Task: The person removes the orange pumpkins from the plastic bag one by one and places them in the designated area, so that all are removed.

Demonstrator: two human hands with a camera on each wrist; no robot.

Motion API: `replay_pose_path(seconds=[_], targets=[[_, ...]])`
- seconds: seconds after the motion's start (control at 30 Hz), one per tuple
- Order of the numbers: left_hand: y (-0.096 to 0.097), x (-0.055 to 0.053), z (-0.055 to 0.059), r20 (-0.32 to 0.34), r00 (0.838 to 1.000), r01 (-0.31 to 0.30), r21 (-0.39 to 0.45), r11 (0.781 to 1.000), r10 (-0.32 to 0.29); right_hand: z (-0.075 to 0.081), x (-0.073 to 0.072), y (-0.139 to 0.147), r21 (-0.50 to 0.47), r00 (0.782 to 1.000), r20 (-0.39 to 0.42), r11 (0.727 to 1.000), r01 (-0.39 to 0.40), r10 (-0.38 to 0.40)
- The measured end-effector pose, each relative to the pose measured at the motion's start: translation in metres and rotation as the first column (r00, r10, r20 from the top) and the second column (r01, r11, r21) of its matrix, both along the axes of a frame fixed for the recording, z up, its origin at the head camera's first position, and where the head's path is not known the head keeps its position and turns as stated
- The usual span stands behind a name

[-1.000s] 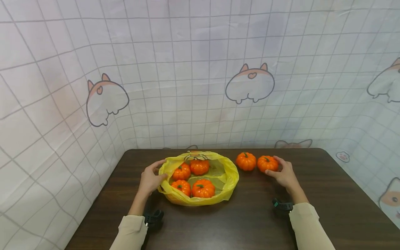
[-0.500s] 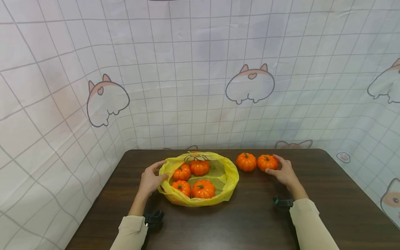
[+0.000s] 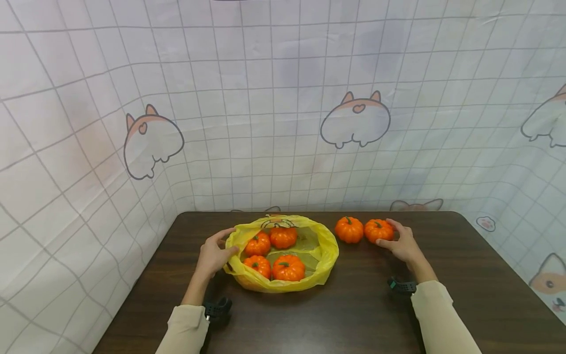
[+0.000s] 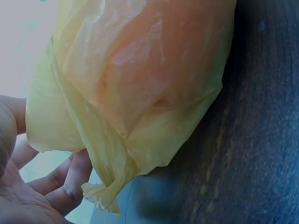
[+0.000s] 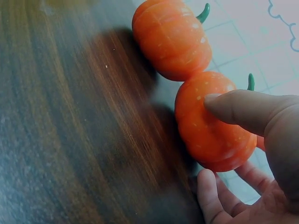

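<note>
Head view: one yellow bag (image 3: pixel 328 251), open-mouthed on a dark table (image 3: pixel 345 309), containing four orange pumpkins (image 3: pixel 288 268); my left hand (image 3: pixel 213 254) pinches its left rim. Right of it, my right hand (image 3: pixel 403 244) grips the end pumpkin (image 3: pixel 378 230), beside a neighbouring pumpkin (image 3: pixel 349 229).

Left wrist view: translucent bag side, my thumb and fingers at its edge.

Right wrist view: end pumpkin, green-stemmed, between my thumb and fingers.

Bag (image 3: pixel 283 286), 6 o'clock: thin plastic, crinkled, semi-see-through. Pumpkins (image 3: pixel 349 229), 4 o'clock: smooth, glossy, plastic-looking. Table (image 3: pixel 327 319): wood grain, slight sheen. Backdrop (image 3: pixel 265 123), 12 o'clock: matt, creased, cloth-like. Sleeve (image 3: pixel 185 327), 7 o'clock: matt cloth.
</note>
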State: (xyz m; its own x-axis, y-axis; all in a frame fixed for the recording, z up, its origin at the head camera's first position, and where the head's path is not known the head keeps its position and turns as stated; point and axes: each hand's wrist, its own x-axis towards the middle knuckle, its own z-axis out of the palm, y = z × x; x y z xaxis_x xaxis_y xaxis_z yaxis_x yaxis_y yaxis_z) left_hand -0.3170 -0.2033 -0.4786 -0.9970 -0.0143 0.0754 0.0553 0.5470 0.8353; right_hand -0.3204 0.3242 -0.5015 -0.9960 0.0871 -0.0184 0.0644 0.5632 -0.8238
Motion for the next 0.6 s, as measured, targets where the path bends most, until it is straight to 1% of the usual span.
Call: replay_pose_path(seconds=[0.37,0.6], targets=[[-0.0016,-0.0021,-0.0005,0.017,1.0,0.01,-0.009,1.0,-0.01,0.001,0.0013,-0.0002,-0.009,1.0,0.003,1.0,-0.007,0.007],[-0.0024,-0.0024,-0.0014,0.031,0.999,0.011,0.001,1.0,-0.011,0.0,0.0023,0.0006,-0.006,1.0,-0.004,1.0,-0.016,0.016]])
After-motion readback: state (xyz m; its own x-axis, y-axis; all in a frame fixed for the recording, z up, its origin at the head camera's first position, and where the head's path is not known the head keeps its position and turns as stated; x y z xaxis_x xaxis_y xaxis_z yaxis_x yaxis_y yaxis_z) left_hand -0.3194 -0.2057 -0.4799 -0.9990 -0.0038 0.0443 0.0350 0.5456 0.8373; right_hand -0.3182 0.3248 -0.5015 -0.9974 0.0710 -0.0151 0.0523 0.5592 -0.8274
